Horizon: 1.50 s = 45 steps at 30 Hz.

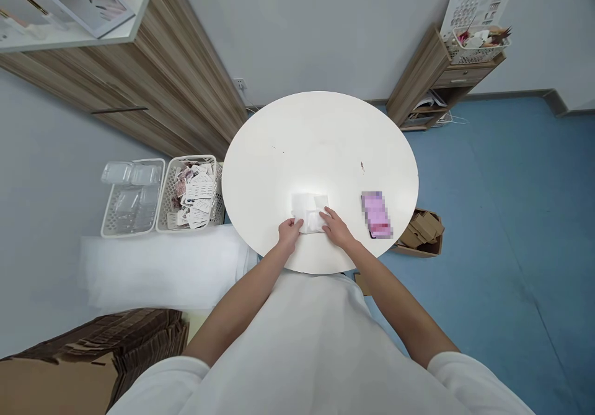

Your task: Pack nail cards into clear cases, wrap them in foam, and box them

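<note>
A small, thin white wrapping sheet (304,203), partly folded over, lies flat on the round white table (320,136) close to its front edge. It looks translucent, and a smaller white patch shows in its middle; what lies inside, if anything, I cannot make out. My left hand (289,233) pinches the sheet's lower left edge between thumb and fingers. At the opposite side, my right hand (338,229) grips the right edge, thumb low and fingers resting over the top. To the right of that hand lies a phone (377,215) with a blurred pink-purple screen.
Left of the table stand a white basket of printed cards (195,195) and a basket with clear plastic trays (134,201). White sheets (167,269) and stacked cardboard (139,353) sit nearer me. A carton of brown cardboard pieces (422,232) stands right.
</note>
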Tool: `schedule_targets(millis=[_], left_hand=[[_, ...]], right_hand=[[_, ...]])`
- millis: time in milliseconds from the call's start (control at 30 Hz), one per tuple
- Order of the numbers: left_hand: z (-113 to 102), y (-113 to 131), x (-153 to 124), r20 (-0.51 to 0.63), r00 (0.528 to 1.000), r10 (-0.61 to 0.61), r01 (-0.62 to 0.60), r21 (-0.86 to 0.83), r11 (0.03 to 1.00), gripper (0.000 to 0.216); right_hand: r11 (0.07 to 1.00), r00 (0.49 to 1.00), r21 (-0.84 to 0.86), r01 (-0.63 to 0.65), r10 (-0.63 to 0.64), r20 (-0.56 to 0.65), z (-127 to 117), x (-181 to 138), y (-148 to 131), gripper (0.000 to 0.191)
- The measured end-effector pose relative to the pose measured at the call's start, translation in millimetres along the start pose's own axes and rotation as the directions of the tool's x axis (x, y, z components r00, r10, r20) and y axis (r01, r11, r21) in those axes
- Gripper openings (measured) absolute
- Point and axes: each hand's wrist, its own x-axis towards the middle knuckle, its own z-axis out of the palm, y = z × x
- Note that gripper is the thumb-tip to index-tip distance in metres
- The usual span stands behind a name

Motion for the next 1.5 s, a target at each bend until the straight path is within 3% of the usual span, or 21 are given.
schedule_targets(millis=[100, 200, 367, 567, 700, 800, 900, 967, 1067, 1167, 1267, 1367, 1433, 1500], left_hand=[[4, 5, -4, 0.046, 0.989, 0.141, -0.148, 0.218, 0.965, 0.019], [17, 7, -10, 0.128, 0.948, 0.292, -0.317, 0.472, 0.823, 0.016], [37, -1, -17, 0.261, 0.893, 0.365, -0.446, 0.612, 0.653, 0.01], [38, -19, -30, 0.479, 0.772, 0.417, -0.627, 0.68, 0.38, 0.039], [37, -25, -37, 0.544, 0.745, 0.386, -0.65, 0.721, 0.241, 0.046], [29, -22, -37, 0.607, 0.705, 0.366, -0.695, 0.694, 0.188, 0.043], [13, -13, -32, 0.618, 0.654, 0.436, -0.722, 0.681, 0.119, 0.046], [5, -6, -25, 0.651, 0.604, 0.459, -0.739, 0.674, 0.018, 0.053], [3, 3, -11, 0.763, 0.535, 0.361, -0.784, 0.608, -0.123, 0.062], [8, 6, 0, 0.786, 0.543, 0.297, -0.788, 0.599, -0.144, 0.062], [10, 4, 3, 0.783, 0.54, 0.307, -0.8, 0.592, -0.103, 0.063], [8, 3, 4, 0.77, 0.541, 0.339, -0.809, 0.586, -0.04, 0.064], [7, 5, 5, 0.761, 0.54, 0.36, -0.816, 0.579, -0.001, 0.063], [7, 7, 7, 0.767, 0.522, 0.372, -0.832, 0.555, 0.022, 0.063]], right_hand=[[0.999, 0.999, -0.002, -0.043, 0.043, -0.009, 1, 2, -3, 0.051], [0.998, 0.998, -0.005, -0.06, 0.061, 0.01, 0, 6, -7, 0.051], [0.998, 0.999, 0.034, -0.048, 0.047, 0.011, -3, 11, -9, 0.049], [0.971, 0.992, 0.206, -0.124, 0.125, 0.011, -7, 10, -14, 0.037], [0.949, 0.961, 0.176, -0.26, 0.272, -0.048, -5, 19, -21, 0.022], [0.938, 0.94, 0.145, -0.316, 0.33, -0.084, 0, 26, -21, 0.013], [0.94, 0.946, 0.171, -0.294, 0.312, -0.089, 1, 30, -16, 0.011], [0.938, 0.947, 0.19, -0.289, 0.309, -0.085, 0, 32, -13, 0.012], [0.935, 0.951, 0.205, -0.29, 0.305, -0.045, -5, 30, -10, 0.011], [0.965, 0.979, 0.181, -0.191, 0.201, -0.035, -12, 20, -9, 0.019], [0.999, 0.994, 0.023, 0.048, -0.046, -0.097, -17, 4, -7, 0.042], [0.958, 0.967, -0.135, 0.255, -0.254, 0.024, -16, -4, -4, 0.07], [0.941, 0.953, -0.163, 0.298, -0.285, 0.099, -11, -4, -1, 0.075], [0.944, 0.958, -0.172, 0.282, -0.268, 0.1, -6, 0, 0, 0.07]])
